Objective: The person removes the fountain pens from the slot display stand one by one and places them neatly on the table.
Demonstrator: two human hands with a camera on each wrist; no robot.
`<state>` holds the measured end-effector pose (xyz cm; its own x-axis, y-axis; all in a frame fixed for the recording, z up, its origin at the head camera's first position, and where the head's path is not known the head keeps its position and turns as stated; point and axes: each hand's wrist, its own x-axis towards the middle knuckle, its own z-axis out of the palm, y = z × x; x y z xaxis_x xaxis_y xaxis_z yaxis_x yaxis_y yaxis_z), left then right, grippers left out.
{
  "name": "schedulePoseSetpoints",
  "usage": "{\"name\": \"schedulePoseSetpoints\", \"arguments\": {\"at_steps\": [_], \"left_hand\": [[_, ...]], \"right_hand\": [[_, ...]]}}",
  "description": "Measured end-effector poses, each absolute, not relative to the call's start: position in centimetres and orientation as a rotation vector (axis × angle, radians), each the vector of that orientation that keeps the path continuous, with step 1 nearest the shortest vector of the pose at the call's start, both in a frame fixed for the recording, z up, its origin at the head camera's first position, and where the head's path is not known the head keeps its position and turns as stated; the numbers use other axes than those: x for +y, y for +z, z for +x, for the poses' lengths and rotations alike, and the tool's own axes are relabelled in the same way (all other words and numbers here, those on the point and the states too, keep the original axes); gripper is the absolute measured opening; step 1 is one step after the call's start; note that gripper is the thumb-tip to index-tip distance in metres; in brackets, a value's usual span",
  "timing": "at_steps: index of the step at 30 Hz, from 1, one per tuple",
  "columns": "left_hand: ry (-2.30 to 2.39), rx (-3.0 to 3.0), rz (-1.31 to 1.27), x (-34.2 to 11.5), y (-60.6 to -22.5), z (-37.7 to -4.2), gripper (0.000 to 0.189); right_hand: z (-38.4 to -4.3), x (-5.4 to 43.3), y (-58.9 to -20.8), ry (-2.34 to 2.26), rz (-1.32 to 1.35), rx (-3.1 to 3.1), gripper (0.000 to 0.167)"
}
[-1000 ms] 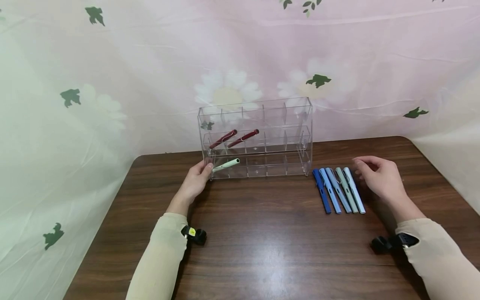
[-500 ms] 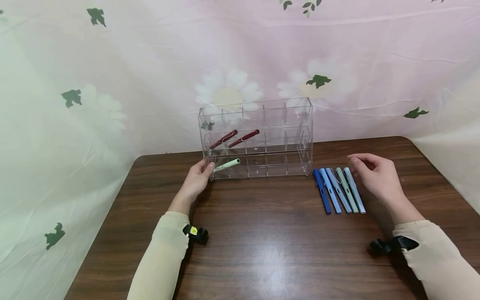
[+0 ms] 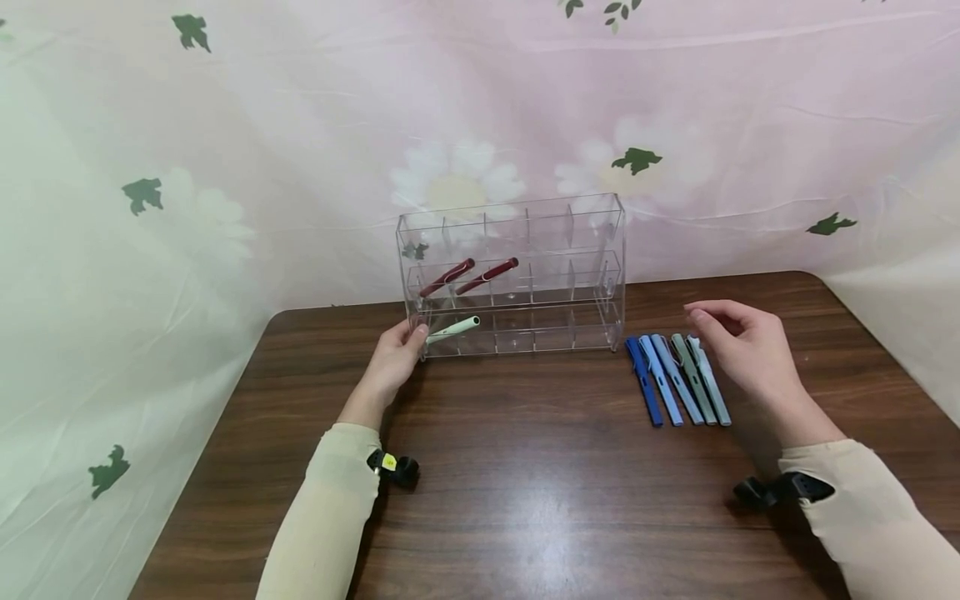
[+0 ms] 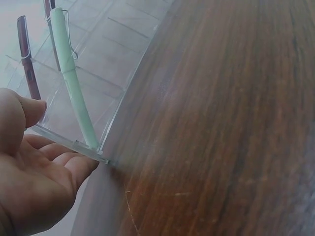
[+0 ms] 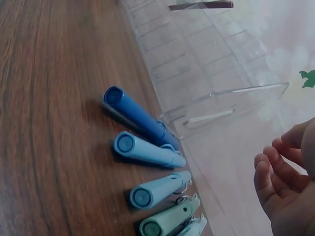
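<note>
My left hand [image 3: 393, 354] grips the left end of a clear acrylic pen rack [image 3: 551, 325], thumb on the outer face and fingers behind it in the left wrist view. A pale green pen [image 4: 74, 86] leans in the front tier's left compartment. Two dark red pens [image 3: 447, 277] tilt in the middle tier. Over at the right, my right hand [image 3: 753, 350] hovers by a row of pens, its fingers loosely curled with nothing between them. That row runs from a dark blue pen [image 3: 645, 383] through light blue and grey-green [image 3: 695, 379] to a pale blue pen [image 3: 712, 383].
The rack stands near the back edge of a dark wooden table [image 3: 525, 483]. A flowered cloth [image 3: 330, 167] hangs close behind it and along both sides. Black camera straps [image 3: 393, 468] sit on both wrists.
My right hand has drifted left and slightly away from me, coming over the top of the pale blue pen. My left hand and the rack have stayed in place.
</note>
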<state>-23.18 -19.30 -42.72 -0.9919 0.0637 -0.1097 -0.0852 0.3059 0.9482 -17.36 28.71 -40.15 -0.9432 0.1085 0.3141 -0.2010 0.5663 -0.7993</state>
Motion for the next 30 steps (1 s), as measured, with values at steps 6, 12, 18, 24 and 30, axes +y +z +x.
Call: {"name": "schedulePoseSetpoints", "arguments": {"at_steps": [6, 12, 18, 24, 30], "left_hand": [[1.766, 2.435, -0.013, -19.4, -42.7, -23.2, 0.052], [1.770, 2.417, -0.006, -19.4, -42.6, -23.1, 0.054], [1.766, 2.435, 0.003, -19.4, -42.4, -23.0, 0.051], [1.747, 2.456, -0.006, -19.3, -42.3, -22.9, 0.048], [1.736, 2.468, -0.016, -19.4, -42.5, -23.0, 0.047]], "right_hand": [[-17.3, 28.0, -39.6, 1.331, 0.068, -2.467, 0.031], [-17.3, 26.9, -39.2, 1.352, 0.087, -2.450, 0.030], [-17.6, 25.6, -38.8, 1.475, 0.101, -2.414, 0.028], [-18.1, 24.5, -38.7, 1.467, 0.252, -2.360, 0.022], [-18.3, 23.5, -38.3, 1.455, 0.316, -2.369, 0.023]]}}
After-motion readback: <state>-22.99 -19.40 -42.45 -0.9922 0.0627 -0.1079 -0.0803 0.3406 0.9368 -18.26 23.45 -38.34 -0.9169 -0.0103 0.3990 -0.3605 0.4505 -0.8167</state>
